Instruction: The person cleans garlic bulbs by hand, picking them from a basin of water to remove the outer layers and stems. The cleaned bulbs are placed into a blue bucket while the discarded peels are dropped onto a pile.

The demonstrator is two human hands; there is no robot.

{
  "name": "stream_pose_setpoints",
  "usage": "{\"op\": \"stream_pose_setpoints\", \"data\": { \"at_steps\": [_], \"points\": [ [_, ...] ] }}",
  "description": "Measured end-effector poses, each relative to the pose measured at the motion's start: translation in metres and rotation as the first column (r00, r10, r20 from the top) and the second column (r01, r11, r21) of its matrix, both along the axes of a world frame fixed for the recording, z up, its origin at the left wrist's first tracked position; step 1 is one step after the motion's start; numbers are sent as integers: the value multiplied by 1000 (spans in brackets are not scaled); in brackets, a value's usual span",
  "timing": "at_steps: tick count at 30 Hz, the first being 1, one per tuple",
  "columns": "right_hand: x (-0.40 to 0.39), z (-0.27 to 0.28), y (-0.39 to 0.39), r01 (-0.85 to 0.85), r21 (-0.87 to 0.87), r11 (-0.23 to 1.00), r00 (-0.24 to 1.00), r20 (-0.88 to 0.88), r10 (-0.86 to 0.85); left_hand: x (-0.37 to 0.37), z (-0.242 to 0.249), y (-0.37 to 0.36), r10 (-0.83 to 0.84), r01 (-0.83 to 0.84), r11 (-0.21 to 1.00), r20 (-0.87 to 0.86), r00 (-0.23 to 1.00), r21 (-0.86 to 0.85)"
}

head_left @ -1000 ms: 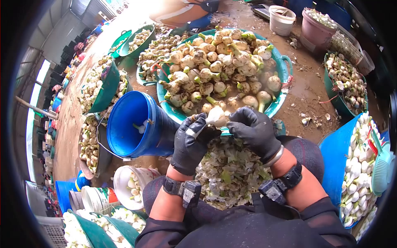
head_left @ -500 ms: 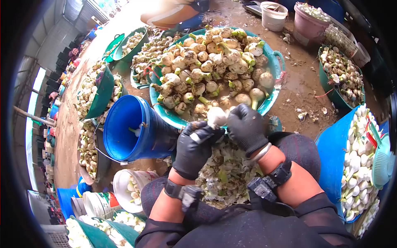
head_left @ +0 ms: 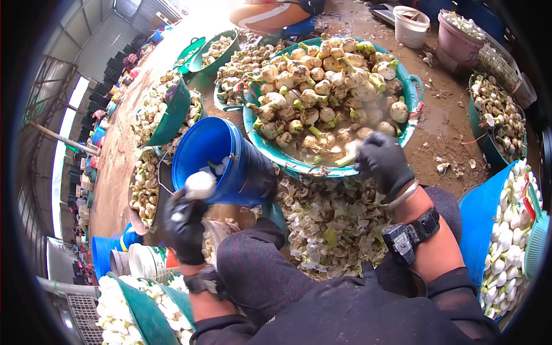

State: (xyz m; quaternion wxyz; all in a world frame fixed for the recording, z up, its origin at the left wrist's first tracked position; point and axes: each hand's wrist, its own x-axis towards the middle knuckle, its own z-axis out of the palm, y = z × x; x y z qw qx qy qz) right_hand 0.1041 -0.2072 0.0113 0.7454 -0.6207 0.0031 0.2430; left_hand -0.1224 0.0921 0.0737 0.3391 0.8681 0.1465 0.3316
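Note:
My left hand (head_left: 187, 221), in a black glove, is closed around a white peeled garlic bulb (head_left: 200, 184) at the near rim of a blue bucket (head_left: 247, 172). A few white bulbs (head_left: 218, 167) lie inside that bucket. Over the near edge of a large green tub (head_left: 414, 109), my gloved right hand (head_left: 384, 164) has its fingers curled against a garlic bulb with a pale green stem (head_left: 347, 157); the fingers partly hide it. Unpeeled, soil-stained garlic (head_left: 322, 86) is heaped in the tub. Below it, between my knees, lies a pile of peeled skins (head_left: 328, 224).
At right stands a blue container of white garlic (head_left: 503, 253), with a crate of unpeeled bulbs (head_left: 497, 109) behind. Green baskets (head_left: 172, 118) of garlic stand at left. More white garlic (head_left: 118, 310) fills containers at lower left. Another person's leg (head_left: 270, 16) shows at the top.
My hands have parted. The left has carried the white garlic bulb left to the blue bucket, and the right has moved to the tub's edge. The view has shifted slightly.

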Motion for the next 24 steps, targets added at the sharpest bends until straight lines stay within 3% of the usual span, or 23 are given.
{"op": "stream_pose_setpoints", "data": {
  "at_steps": [1, 2, 3, 5, 6, 7, 9, 11, 12, 13, 14, 15, 17, 19, 21, 23, 24],
  "points": [
    [3, -14, -6, -231, -163, 959, 964, 93, 248, -21, 8, 23, 96, -93, 994, 39, 995, -58],
    [2, -12, -10, -496, -309, 811, 837, 76, 541, -53, 11, 61, 227, -227, 960, -23, 974, -166],
    [1, -9, -15, -693, -438, 573, 632, 14, 775, -82, 8, 97, 344, -357, 896, -97, 934, -263],
    [-7, -13, -16, -610, -635, 474, 384, 286, 878, -94, 19, 103, 425, -427, 901, -378, 823, 84],
    [-11, -12, -19, -494, -628, 601, 531, 330, 780, -91, 11, 107, 362, -321, 930, -286, 887, 180],
    [-8, -10, -16, -492, -630, 600, 534, 326, 780, -90, 6, 110, 337, -281, 939, -354, 872, 201],
    [6, -4, -13, -146, -524, 839, 870, 336, 361, -23, 13, 49, 41, -71, 993, -295, 955, -91],
    [17, -6, -12, 24, -221, 975, 950, 309, 47, 52, 15, -13, -219, 282, 950, -354, 909, 137],
    [20, -11, -13, 113, -159, 981, 923, 381, -44, 85, 5, -30, -410, 451, 891, -346, 844, 44],
    [21, -11, -15, 125, -162, 979, 923, 382, -55, 115, 0, -54, -500, 482, 862, -427, 753, -160],
    [20, -11, -17, 168, -130, 977, 908, 407, -102, 144, -17, -71, -527, 558, 825, -487, 696, -94],
    [20, -12, -19, 207, -96, 974, 890, 432, -147, 172, -40, -82, -540, 629, 777, -548, 639, -32],
    [20, -11, -22, 207, -68, 976, 905, 393, -165, 219, -69, -94, -363, 724, 674, -788, 497, 146],
    [19, -4, -28, 162, -106, 981, 938, 325, -120, 250, -84, -104, -205, 768, 629, -926, 317, 124],
    [16, 6, -32, 154, -83, 985, 953, 275, -126, 269, -96, -115, -182, 784, 615, -951, 250, 89],
    [17, 5, -34, 186, -200, 962, 903, 420, -87, 277, -100, -128, 17, 825, 555, -993, 113, 104],
    [19, 5, -36, 178, -202, 963, 899, 432, -75, 279, -117, -121, 27, 842, 517, -986, 162, 153]
  ]
}}
